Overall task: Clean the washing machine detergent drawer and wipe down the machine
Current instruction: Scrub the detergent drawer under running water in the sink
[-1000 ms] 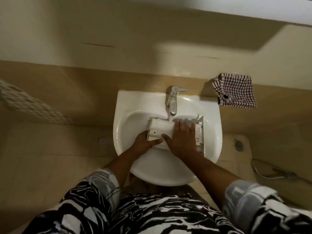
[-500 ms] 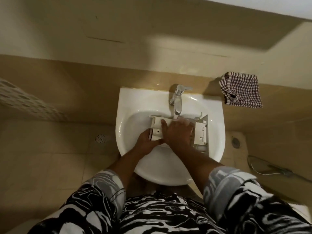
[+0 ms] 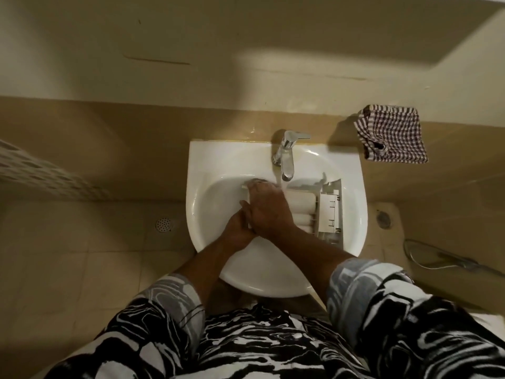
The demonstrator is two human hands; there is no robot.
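– How much room is there around the right hand (image 3: 269, 207)?

– Little. It lies flat on the white plastic detergent drawer (image 3: 311, 207), and the left hand (image 3: 237, 224) presses against its thumb side, closing that flank.

– Beyond the fingertips?

– The chrome tap (image 3: 287, 155) hangs just past them, its spout over the drawer, water running down beside the knuckles.

– On its outer side?

– The drawer's grey front panel stands up there, close to the white ceramic basin (image 3: 207, 165) wall; only a narrow gap remains.

– Anywhere open?

– Toward the wrists, the bare front of the bowl lies clear. So does the bowl past the left hand.
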